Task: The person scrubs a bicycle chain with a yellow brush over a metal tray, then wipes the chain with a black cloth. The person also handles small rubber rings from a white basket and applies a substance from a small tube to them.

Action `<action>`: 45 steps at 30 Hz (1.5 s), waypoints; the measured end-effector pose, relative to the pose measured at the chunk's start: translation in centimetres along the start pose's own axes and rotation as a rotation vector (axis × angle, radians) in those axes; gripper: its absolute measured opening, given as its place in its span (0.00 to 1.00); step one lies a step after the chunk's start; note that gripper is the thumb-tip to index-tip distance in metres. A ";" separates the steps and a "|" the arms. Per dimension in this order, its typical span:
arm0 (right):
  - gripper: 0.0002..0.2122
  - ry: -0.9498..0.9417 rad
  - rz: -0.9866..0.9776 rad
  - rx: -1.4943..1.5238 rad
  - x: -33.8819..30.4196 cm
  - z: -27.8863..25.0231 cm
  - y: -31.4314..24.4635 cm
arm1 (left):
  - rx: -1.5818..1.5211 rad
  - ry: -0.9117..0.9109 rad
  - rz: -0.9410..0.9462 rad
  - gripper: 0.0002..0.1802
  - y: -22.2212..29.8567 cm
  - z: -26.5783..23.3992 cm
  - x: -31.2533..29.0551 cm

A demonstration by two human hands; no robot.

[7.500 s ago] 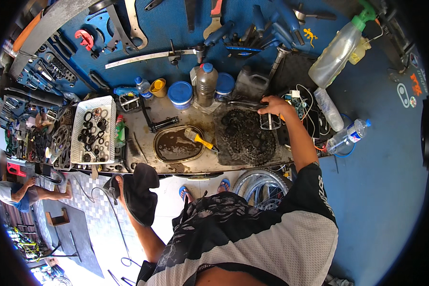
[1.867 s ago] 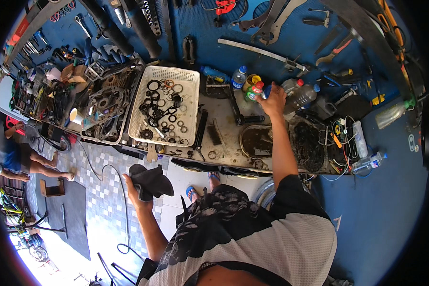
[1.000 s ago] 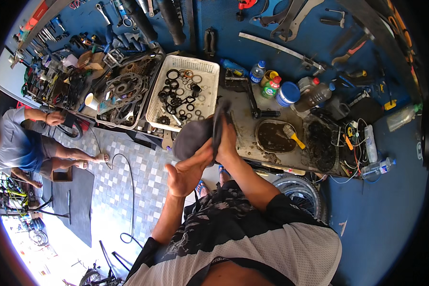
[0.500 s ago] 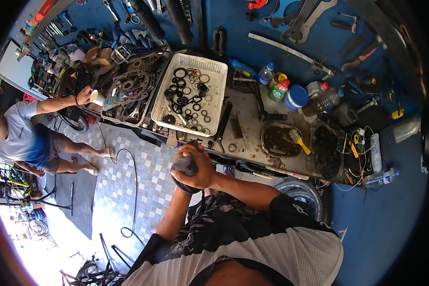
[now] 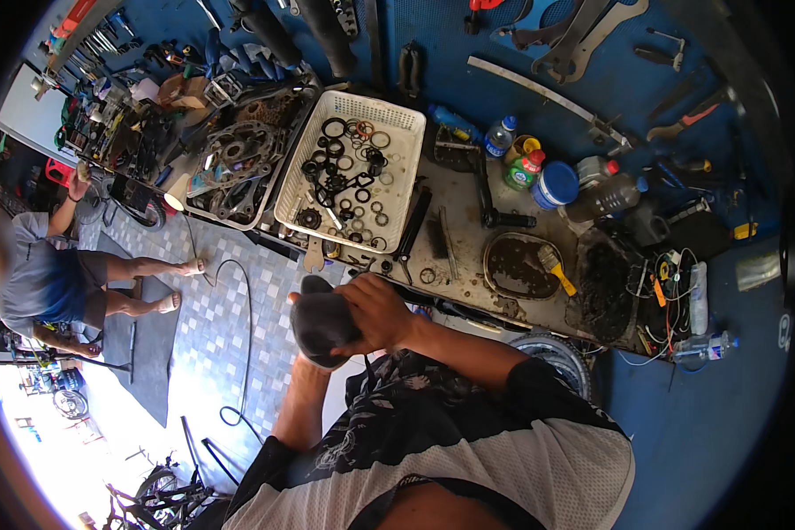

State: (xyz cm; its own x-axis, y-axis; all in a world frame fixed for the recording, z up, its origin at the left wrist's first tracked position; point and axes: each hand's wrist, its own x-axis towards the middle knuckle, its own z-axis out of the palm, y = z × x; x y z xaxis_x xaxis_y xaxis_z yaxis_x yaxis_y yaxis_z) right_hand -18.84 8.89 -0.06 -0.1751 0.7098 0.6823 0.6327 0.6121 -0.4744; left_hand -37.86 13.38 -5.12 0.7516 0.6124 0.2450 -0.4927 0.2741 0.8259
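Both my hands are together in front of my body, just off the bench's near edge, around a dark grey cloth [image 5: 325, 323]. My right hand [image 5: 382, 311] grips the cloth from the right with bent fingers. Most of my left hand [image 5: 312, 365] is hidden beneath the cloth, which bulges over it; its fingers barely show. Closest to my hands on the bench is a white perforated tray [image 5: 406, 190] with black rings, small gears and a chainring-like part in it. A flat metal wrench [image 5: 314, 253] pokes out below the tray.
An oval pan [image 5: 495, 281] of dark liquid holds a yellow-handled brush [image 5: 557, 270]. Bottles and a blue tub [image 5: 554, 184] stand behind it. Left lies a tray of metal parts [image 5: 254, 215]. A person [image 5: 40, 265] stands far left; a hose [image 5: 249, 353] crosses the floor.
My hands have shifted slightly left, and the cloth now spreads over my left hand instead of being bunched between both. The other person's raised hand has moved away from the pale cup.
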 end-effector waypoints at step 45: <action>0.35 -0.484 -0.030 0.049 2.2 -6.6 -2.0 | -0.203 0.317 -0.173 0.70 7.0 1.9 4.9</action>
State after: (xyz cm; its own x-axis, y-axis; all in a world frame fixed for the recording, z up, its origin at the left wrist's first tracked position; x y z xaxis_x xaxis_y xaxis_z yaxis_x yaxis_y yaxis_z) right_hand -15.57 6.93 6.09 -0.5308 0.7650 0.3648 0.5876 0.6424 -0.4921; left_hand -36.79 16.85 2.88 0.6741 0.7339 -0.0835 -0.4710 0.5142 0.7167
